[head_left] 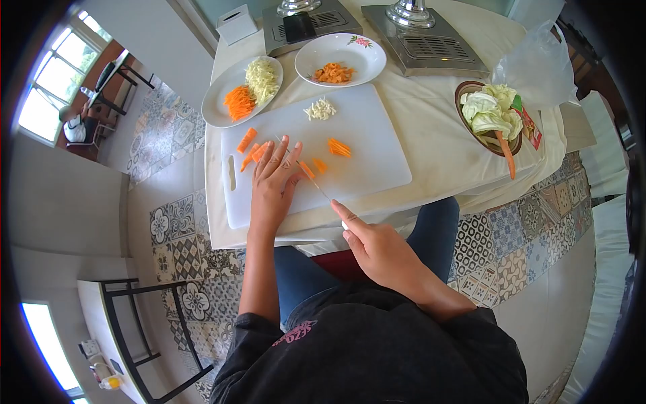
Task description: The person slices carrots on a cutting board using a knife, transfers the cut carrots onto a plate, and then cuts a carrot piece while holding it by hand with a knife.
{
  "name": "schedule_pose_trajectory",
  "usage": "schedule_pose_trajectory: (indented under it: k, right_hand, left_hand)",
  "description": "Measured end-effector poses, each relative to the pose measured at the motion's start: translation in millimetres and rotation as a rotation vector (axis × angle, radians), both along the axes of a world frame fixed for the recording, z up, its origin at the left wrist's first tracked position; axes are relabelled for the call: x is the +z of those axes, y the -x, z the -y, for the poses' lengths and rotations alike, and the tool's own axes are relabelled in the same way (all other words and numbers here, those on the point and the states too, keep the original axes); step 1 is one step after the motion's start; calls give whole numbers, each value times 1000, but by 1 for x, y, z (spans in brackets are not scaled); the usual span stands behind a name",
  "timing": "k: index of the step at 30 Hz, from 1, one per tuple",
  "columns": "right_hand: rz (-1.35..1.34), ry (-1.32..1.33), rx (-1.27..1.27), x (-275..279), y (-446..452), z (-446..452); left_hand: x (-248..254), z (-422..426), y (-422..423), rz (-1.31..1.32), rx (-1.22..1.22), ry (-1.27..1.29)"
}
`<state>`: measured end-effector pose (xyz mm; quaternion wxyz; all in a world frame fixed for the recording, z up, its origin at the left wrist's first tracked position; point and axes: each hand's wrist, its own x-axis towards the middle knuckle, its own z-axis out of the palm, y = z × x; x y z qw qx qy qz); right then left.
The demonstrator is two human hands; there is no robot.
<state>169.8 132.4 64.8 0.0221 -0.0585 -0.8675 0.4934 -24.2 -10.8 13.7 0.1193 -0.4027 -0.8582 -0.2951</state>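
Note:
My right hand (383,252) grips a knife (321,191) by its handle, with the index finger stretched along the top. The thin blade slants up and left across the cutting board (377,168), beside the fingers of my left hand (272,178). Those fingers press down on a carrot piece (307,170), partly hidden by the hand and blade. Cut carrot slices (319,165) and a small stack of carrot strips (339,147) lie right of the blade. Thicker carrot chunks (247,140) rest left of my left hand. Chopped pale vegetable (319,109) forms a pile near the board's far edge.
Behind the board stand a plate (214,111) of shredded carrot and cabbage and a flowered plate (370,64) with carrot bits. A brown bowl (464,121) holds cabbage leaves and a carrot. Two metal stoves (437,50) and a plastic bag (542,67) are farther back.

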Motion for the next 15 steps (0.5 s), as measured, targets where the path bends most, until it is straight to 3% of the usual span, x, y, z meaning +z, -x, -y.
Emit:
schedule_pose_trajectory:
  k: [15]
  right_hand:
    - [-31,-105,-33,-16,4,7]
  left_hand:
    - [-3,-2,9,-35,-39,-7]
